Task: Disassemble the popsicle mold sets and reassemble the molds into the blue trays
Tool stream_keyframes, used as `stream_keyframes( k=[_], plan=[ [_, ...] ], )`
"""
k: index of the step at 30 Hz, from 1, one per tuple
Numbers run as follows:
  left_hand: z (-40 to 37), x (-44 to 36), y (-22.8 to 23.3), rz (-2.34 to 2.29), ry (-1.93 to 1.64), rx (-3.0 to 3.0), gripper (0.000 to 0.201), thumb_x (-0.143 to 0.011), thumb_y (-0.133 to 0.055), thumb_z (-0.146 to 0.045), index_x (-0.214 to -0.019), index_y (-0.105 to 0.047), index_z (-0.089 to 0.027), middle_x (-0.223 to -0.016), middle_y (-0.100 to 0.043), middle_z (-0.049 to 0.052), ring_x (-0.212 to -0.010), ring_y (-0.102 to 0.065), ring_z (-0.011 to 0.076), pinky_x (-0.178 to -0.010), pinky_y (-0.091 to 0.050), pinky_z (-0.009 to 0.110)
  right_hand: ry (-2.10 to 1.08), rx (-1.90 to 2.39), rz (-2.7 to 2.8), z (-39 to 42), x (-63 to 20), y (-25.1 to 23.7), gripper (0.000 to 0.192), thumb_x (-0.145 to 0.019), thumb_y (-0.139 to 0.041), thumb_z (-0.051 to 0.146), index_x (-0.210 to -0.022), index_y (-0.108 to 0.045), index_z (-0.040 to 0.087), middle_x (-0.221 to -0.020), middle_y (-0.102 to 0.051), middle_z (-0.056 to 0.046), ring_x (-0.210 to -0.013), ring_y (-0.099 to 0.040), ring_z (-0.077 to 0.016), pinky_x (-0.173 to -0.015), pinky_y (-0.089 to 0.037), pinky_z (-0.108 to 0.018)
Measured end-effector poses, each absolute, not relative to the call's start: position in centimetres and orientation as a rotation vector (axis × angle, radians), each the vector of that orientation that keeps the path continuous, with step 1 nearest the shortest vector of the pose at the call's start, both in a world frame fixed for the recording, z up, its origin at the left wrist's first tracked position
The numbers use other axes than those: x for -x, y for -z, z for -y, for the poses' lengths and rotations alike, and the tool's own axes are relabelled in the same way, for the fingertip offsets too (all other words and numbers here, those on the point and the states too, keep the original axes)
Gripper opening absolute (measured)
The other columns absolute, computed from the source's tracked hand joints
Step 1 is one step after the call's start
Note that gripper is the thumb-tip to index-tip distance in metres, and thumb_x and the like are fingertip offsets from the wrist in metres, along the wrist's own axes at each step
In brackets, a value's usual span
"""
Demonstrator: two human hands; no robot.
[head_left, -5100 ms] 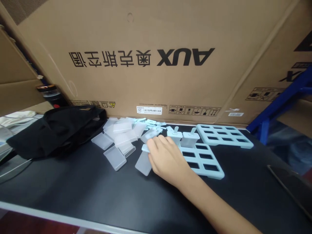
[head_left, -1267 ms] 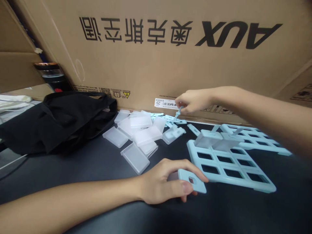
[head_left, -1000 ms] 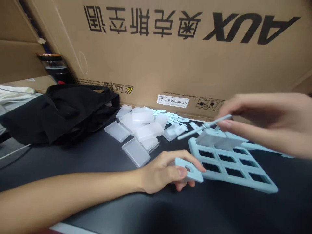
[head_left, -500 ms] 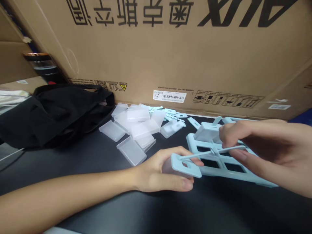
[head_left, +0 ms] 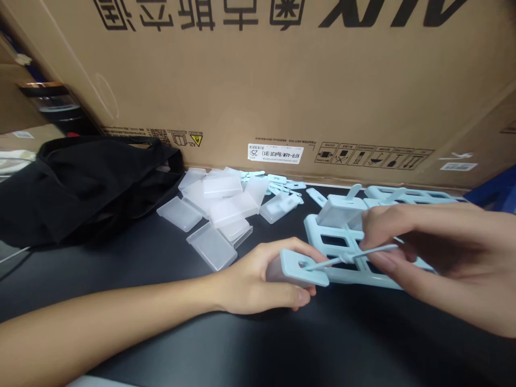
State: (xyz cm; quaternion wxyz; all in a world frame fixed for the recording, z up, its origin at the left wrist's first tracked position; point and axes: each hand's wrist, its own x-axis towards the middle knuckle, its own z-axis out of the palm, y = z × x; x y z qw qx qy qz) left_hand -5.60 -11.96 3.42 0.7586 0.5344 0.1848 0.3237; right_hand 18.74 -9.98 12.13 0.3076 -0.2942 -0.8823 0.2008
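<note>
Black surface (head_left: 161,301): left hand (head_left: 258,279) grip clasps lidded mould cup (head_left: 300,267); right hand (head_left: 427,252) grip pinches stick (head_left: 355,256) at lid slot.

Bare tabletop (head_left: 121,279) left; cardboard box (head_left: 282,80) walls the back.

Loose cups (head_left: 217,207) lie between bag (head_left: 80,183) (left) and rack (head_left: 350,271).

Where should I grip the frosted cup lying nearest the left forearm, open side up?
Take the frosted cup across its two long walls, from above. It lies flat on the black table, open side up, slightly apart from the pile, so both long sides look free; the short ends give less hold.
</note>
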Motion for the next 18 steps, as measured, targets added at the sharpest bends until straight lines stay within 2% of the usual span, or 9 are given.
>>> stream_keyframes(
  k=[6,13,15,18],
  plan=[
    [12.1,5.7,-3.5,-0.471,-0.670,-1.270,0.040,-0.080,-0.072,-0.013,-0.116,-0.055,-0.017,-0.091,-0.063,0.004,-0.077,-0.060,0.0110,-0.073,-0.052,0.024,-0.644,0.697,2.464,10.3,-16.6,-10.9,0.011,-0.086,-0.066,0.018,-0.090,-0.068,0.028,-0.069,-0.060,0.002,-0.059,-0.056,-0.0133,-0.053,-0.046,-0.028],
    [12.2,5.8,-3.7,-0.517,-0.673,-1.345,0.041,-0.080,-0.071,-0.016,-0.114,-0.049,-0.018,-0.096,-0.062,0.003,-0.078,-0.062,0.0123,-0.074,-0.051,0.026,-0.706,0.679,2.463,10.3,-16.1,-10.2,0.009,-0.087,-0.068,0.022,-0.095,-0.068,0.027,-0.086,-0.067,-0.004,-0.076,-0.062,-0.0184,-0.066,-0.052,-0.032],
    [12.1,5.9,-3.8,-0.554,-0.703,-1.447,0.041,-0.079,-0.071,-0.018,-0.114,-0.050,-0.018,-0.106,-0.061,0.006,-0.086,-0.062,0.0151,-0.079,-0.052,0.029,-0.695,0.703,2.462,10.4,-16.2,-10.1,0.015,-0.085,-0.072,0.025,-0.099,-0.067,0.028,-0.093,-0.068,-0.004,-0.082,-0.064,-0.0199,-0.069,-0.054,-0.032],
    [12.0,5.8,-3.8,-0.554,-0.728,-1.575,0.042,-0.078,-0.071,-0.018,-0.115,-0.050,-0.017,-0.122,-0.060,0.010,-0.108,-0.061,0.0228,-0.094,-0.049,0.036,-0.709,0.756,2.475,10.6,-16.2,-10.0,0.019,-0.083,-0.075,0.029,-0.098,-0.065,0.028,-0.097,-0.069,-0.003,-0.083,-0.065,-0.0192,-0.070,-0.055,-0.031]
  ],
)
